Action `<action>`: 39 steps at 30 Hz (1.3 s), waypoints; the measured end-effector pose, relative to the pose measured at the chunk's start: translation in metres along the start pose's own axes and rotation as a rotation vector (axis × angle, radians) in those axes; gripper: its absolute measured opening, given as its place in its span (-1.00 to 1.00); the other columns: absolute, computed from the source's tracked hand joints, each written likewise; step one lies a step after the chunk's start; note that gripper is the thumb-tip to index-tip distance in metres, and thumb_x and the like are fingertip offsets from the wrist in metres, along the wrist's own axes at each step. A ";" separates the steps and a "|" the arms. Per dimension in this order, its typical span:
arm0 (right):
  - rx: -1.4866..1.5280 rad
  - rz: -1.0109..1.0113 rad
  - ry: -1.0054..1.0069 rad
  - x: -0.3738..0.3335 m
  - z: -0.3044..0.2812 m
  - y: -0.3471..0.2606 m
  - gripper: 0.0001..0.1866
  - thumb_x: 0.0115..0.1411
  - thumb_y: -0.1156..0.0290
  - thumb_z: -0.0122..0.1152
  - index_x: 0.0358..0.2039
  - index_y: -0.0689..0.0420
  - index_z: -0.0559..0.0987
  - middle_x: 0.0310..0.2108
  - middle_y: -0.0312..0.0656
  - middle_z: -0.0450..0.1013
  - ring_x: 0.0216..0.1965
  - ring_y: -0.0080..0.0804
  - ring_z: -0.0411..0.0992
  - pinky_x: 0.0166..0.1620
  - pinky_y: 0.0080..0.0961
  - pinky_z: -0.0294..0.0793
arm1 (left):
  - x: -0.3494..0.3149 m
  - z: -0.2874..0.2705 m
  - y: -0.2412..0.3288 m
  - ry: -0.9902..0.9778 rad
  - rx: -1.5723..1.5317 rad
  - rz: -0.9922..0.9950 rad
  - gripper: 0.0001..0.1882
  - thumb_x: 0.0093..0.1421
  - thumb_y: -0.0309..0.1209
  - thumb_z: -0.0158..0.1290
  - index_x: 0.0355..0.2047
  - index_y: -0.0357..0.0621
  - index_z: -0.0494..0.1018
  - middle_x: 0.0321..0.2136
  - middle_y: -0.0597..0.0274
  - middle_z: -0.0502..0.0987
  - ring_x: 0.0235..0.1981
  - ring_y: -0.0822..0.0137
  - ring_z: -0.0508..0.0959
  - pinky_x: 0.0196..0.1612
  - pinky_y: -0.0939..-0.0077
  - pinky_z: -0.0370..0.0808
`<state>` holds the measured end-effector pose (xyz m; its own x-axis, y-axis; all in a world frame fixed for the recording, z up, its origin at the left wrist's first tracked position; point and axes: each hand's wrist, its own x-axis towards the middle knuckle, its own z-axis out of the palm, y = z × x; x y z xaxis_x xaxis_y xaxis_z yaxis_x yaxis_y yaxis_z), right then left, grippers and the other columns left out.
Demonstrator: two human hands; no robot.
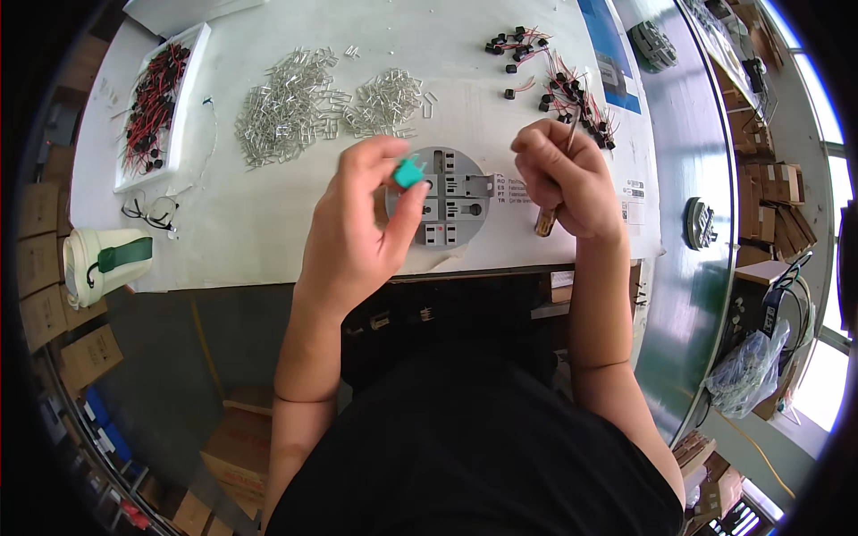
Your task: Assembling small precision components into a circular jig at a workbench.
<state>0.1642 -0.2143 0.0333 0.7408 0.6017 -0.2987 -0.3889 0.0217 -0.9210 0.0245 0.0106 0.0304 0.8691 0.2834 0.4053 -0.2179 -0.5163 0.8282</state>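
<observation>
My left hand pinches a small green block with short metal prongs between thumb and fingers. It is held above the left part of a round grey plastic base, which carries several raised socket-like modules. The left rim of that base is partly covered by my fingers. My right hand is closed around a screwdriver. Its amber handle end sticks out below the fist and its thin metal shaft points up and away; the tip is apart from the base.
Two piles of small U-shaped metal pieces lie behind the base. Black parts with red wires fill a white tray at the left; more black parts lie at the far right. Glasses and a cream cup are at the left edge.
</observation>
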 end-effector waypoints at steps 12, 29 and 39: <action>0.244 -0.025 0.008 0.001 -0.006 0.011 -0.76 0.58 0.26 0.11 -0.12 0.20 0.54 -0.49 -0.38 0.36 -0.66 -0.76 0.10 -0.60 -0.70 0.05 | 0.037 0.013 0.001 -0.311 0.366 0.169 -0.76 0.27 -0.47 0.30 -0.10 -0.24 0.54 -0.33 0.06 0.66 -0.27 -0.01 0.64 -0.13 0.13 0.57; -1.023 -0.468 0.285 -0.034 -0.060 -0.014 -0.82 0.26 0.62 0.37 -0.12 0.20 0.74 -0.32 -0.31 0.55 -0.53 -0.75 0.23 -0.47 -0.63 0.17 | 0.023 0.030 -0.018 -0.177 0.385 0.198 -0.69 0.27 -0.42 0.32 0.02 -0.13 0.63 -0.30 0.18 0.62 -0.21 0.09 0.58 -0.12 0.17 0.53; -0.818 -0.291 0.154 -0.051 -0.010 -0.024 -0.76 0.22 0.64 0.43 -0.08 0.22 0.71 -0.33 -0.32 0.61 -0.53 -0.69 0.26 -0.43 -0.69 0.24 | 0.028 0.029 0.009 -0.061 0.245 0.316 -0.56 0.18 -0.40 0.42 0.07 -0.14 0.63 -0.15 0.17 0.65 -0.09 0.15 0.60 -0.03 0.24 0.56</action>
<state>0.1411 -0.2535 0.0683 0.8380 0.5457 0.0000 0.2974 -0.4568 -0.8384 0.0595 -0.0091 0.0380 0.8025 0.0356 0.5956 -0.3727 -0.7496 0.5470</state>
